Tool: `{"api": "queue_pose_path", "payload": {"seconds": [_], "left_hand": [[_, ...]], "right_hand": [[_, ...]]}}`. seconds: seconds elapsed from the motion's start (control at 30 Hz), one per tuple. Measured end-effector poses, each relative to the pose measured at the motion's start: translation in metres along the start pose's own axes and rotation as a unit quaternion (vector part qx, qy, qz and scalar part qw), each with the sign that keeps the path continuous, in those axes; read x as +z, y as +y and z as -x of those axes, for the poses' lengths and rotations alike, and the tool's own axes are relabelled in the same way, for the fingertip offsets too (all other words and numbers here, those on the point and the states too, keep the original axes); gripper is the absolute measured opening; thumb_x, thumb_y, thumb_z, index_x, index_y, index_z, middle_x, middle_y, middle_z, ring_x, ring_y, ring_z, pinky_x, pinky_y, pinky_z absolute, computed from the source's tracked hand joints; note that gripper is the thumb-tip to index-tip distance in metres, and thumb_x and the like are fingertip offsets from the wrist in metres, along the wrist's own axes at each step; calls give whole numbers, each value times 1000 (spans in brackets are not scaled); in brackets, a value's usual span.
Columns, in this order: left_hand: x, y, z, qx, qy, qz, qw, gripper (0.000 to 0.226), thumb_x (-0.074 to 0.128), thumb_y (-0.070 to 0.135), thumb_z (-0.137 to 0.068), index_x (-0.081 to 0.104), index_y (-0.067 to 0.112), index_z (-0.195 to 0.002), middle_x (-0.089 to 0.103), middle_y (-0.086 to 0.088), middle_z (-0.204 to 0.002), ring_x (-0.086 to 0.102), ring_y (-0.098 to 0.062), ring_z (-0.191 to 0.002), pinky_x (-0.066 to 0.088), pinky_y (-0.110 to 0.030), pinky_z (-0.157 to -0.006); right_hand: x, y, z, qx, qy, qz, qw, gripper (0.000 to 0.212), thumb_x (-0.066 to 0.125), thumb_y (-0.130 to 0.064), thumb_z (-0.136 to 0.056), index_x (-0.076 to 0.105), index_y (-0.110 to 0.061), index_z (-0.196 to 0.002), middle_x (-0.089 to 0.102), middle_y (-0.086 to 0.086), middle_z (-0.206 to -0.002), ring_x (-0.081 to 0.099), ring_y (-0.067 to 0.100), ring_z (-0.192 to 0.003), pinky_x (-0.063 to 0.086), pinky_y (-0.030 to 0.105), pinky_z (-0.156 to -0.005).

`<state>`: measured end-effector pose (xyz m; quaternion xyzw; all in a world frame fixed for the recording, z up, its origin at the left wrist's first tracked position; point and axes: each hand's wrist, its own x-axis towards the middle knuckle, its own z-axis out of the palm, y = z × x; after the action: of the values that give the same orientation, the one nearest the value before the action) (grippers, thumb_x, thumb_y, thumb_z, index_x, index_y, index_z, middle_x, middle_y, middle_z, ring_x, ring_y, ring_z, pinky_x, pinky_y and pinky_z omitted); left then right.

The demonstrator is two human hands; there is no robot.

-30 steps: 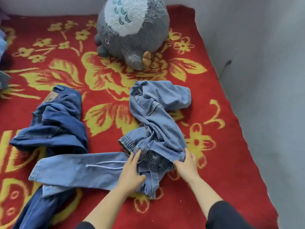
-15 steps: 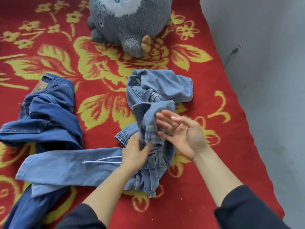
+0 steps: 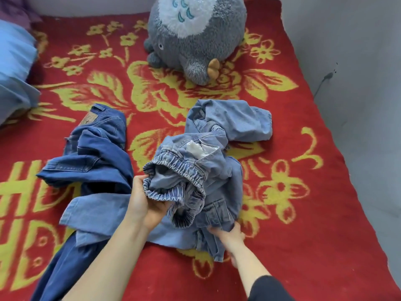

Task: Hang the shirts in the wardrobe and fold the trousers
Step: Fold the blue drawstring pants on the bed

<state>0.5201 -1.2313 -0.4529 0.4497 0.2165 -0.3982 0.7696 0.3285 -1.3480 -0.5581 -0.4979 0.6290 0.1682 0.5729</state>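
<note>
Counts: 2 pairs of trousers total. 1 light-blue trousers (image 3: 217,170) in front of the plush toy (image 3: 195,35), 1 dark-blue trousers (image 3: 97,157) front-left of it. 1 plush toy. 1 red blanket (image 3: 303,192) under it. 1 blue pillow (image 3: 13,68) left of it. 2 hands: left hand (image 3: 143,203), right hand (image 3: 230,233), both in front of it.

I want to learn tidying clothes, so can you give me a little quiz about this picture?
1. True or false: the left hand grips the light jeans by the elastic waistband.
2. What lies left of the light jeans? A) dark jeans B) a towel C) a shirt
3. Fill in: the grey plush toy sits on a ___ and yellow blanket.
Key: 1 true; 2 A; 3 red.
</note>
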Motion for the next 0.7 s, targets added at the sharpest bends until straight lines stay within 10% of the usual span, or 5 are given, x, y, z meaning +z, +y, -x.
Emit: {"api": "queue_pose_path", "payload": {"seconds": [0.1, 0.27, 0.37, 0.5, 0.7], "left_hand": [[-13, 21, 7, 19, -7, 12, 1000, 41, 30, 29, -92, 65, 12, -105, 71, -10, -100, 67, -22, -89, 56, -32, -78], [-39, 50, 38, 64, 15, 60, 996, 46, 33, 26, -87, 77, 11, -82, 73, -9, -92, 71, -22, -78, 59, -30, -69], [-43, 53, 55, 49, -4, 50, 998, 46, 33, 20, -80, 76, 7, -87, 73, -12, -92, 71, -25, -78, 60, -37, -71], [-45, 34, 69, 0, -47, 67, 997, 43, 40, 13, -68, 70, 4, -97, 71, -16, -100, 69, -33, -85, 57, -43, -80], [-100, -51, 73, -136, 117, -229, 957, 32, 53, 11, -75, 58, 10, -107, 59, -15, -90, 57, -28, -74, 53, -35, -65]], "right_hand": [[10, -14, -9, -17, -1, -58, 998, 36, 61, -20, -87, 56, -14, -122, 60, 15, -118, 59, 32, -102, 51, 44, -91], [-59, -140, 17, -182, 177, -24, 967, 15, 45, -14, -92, 54, -10, -103, 58, 12, -87, 54, 28, -74, 42, 32, -63], [-103, -240, 80, -398, 313, 44, 861, 9, 44, -12, -83, 47, -16, -91, 56, 8, -81, 50, 30, -78, 33, 33, -65], [-120, -310, 139, -614, 349, 81, 704, 38, 44, -14, -85, 54, -19, -121, 62, 12, -110, 56, 32, -102, 39, 35, -81], [-98, -224, 73, -411, 304, 280, 813, 58, 59, -19, -81, 44, -19, -137, 41, 9, -143, 35, 31, -131, 32, 49, -101]]}}
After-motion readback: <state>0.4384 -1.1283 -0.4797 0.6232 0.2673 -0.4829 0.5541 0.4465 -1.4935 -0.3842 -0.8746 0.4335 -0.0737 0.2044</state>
